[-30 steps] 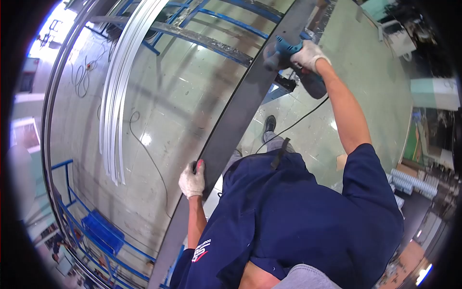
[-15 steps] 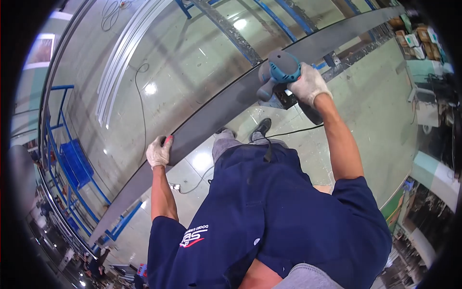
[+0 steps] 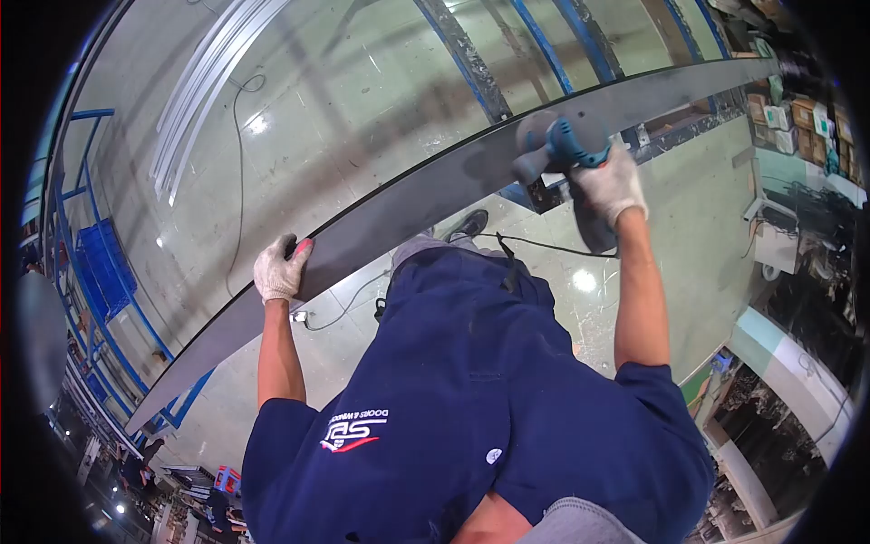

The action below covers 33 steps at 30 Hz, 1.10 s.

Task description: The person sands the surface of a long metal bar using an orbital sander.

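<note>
A long dark grey panel (image 3: 399, 218) runs diagonally across the view, from lower left to upper right. My left hand (image 3: 282, 268), in a whitish glove with a red mark near the thumb, is closed on the panel's edge. A teal and grey power tool (image 3: 575, 145) is in my gloved right hand (image 3: 613, 184), its round head over the panel. Some of the tool is blurred, and whether its head touches the surface cannot be told. A black cable (image 3: 544, 243) runs from the tool towards my waist.
Blue metal frames stand at the left (image 3: 107, 272) and beyond the panel (image 3: 562, 54). Long white strips (image 3: 204, 86) lie on the floor at the upper left, beside a thin cable (image 3: 237, 163). Stacked boxes (image 3: 807, 127) are at the upper right. My shoe (image 3: 471, 224) shows below the panel.
My right hand has moved slightly right along the panel with the tool, which is tilted differently. The camera view has shifted; my left hand still holds the edge.
</note>
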Each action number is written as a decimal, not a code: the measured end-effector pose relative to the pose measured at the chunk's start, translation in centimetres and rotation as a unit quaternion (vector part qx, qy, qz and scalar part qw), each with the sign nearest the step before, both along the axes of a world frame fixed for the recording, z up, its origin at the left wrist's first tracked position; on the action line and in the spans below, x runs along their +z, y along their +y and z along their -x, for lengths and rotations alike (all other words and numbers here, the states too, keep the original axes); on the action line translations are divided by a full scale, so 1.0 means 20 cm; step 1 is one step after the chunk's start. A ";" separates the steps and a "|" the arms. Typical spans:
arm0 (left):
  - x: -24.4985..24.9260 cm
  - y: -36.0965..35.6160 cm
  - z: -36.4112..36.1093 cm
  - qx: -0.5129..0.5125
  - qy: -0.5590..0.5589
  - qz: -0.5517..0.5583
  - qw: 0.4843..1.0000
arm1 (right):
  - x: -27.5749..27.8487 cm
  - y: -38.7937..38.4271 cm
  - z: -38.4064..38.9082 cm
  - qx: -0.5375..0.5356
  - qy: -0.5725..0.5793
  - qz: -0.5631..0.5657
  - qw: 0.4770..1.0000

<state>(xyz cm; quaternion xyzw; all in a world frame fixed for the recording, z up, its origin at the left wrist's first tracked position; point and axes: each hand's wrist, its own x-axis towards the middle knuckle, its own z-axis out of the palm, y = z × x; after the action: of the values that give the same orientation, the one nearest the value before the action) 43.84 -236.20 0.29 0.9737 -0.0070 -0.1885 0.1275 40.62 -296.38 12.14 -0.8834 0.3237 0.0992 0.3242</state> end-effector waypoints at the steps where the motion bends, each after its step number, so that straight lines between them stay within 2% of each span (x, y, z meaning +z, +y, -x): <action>1: 0.01 -0.01 0.00 0.001 0.000 0.003 1.000 | 0.03 0.07 0.00 0.014 0.017 0.017 1.000; 4: -0.01 0.00 0.00 0.003 0.002 0.007 1.000 | 0.06 0.13 0.00 0.028 0.032 0.039 0.998; 7: -0.01 0.00 -0.01 0.008 0.011 0.009 1.000 | 0.05 0.05 -0.04 -0.023 -0.003 0.012 1.000; 8: 0.00 -0.01 -0.01 0.012 0.016 0.011 1.000 | 0.10 0.01 -0.06 -0.085 0.044 -0.025 0.995; 11: -0.01 0.00 0.00 -0.001 -0.011 0.005 1.000 | 0.12 -0.06 -0.12 -0.187 0.034 -0.029 0.981; 13: 0.00 -0.01 0.00 0.003 -0.008 0.018 1.000 | -0.02 -0.19 -0.08 -0.203 0.016 -0.023 0.979; 15: -0.03 0.00 -0.02 0.019 -0.004 0.021 1.000 | -0.01 -0.13 -0.06 -0.120 -0.011 0.029 0.992; 17: -0.03 -0.07 -0.06 0.020 -0.026 0.092 0.995 | 0.11 0.04 -0.05 -0.056 -0.032 0.033 0.997; 18: -0.01 -0.10 -0.08 0.025 -0.035 0.125 0.991 | 0.08 0.09 -0.02 -0.024 -0.034 0.034 0.999; 20: -0.07 -0.31 -0.14 -0.011 -0.054 0.172 0.984 | 0.00 0.19 0.02 0.016 -0.022 0.013 1.000; 23: -0.06 -0.73 -0.21 -0.061 -0.091 0.251 0.962 | 0.08 0.29 0.04 0.041 0.045 0.011 0.998; 25: 0.00 -1.00 -0.21 -0.058 -0.040 0.269 0.961 | 0.12 0.29 0.05 0.063 0.064 0.004 0.996; 28: 0.02 -1.25 -0.18 -0.141 -0.095 0.253 0.953 | 0.01 0.07 0.09 0.052 0.045 0.014 0.998; 33: -0.05 -1.40 -0.14 -0.158 -0.144 0.134 0.968 | -0.03 -0.47 0.04 0.008 -0.071 0.049 0.996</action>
<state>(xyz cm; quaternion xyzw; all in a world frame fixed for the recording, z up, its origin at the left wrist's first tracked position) 46.65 -264.25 -0.70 0.9511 -0.2044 -0.0611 0.2232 39.77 -305.83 11.60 -0.9054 0.2975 0.0234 0.3021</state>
